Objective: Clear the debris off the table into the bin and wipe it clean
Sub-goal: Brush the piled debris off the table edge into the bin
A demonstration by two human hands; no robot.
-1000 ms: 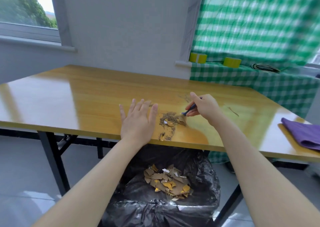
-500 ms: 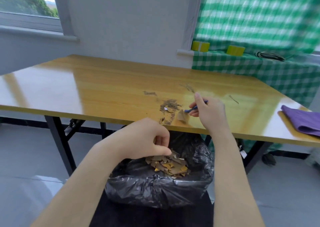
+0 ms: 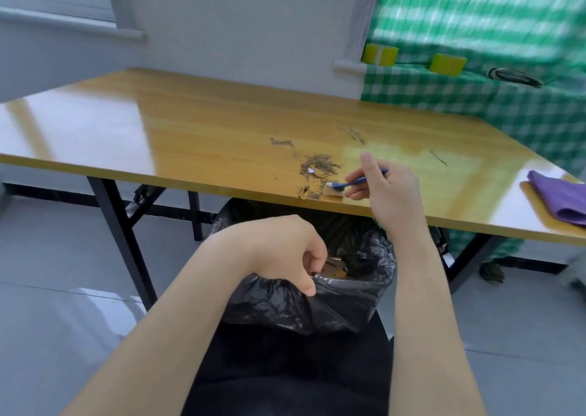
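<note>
Blue brush (image 3: 361,181) pinched in right hand (image 3: 391,193) at debris (image 3: 318,168), left hand (image 3: 285,251) gripping bin liner (image 3: 342,301)

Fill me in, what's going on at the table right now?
The person's left hand grips the rim of the black bin bag just below the table edge. The right hand holds a small blue brush beside the debris pile at that edge. A purple cloth lies on the table's right end.
</note>
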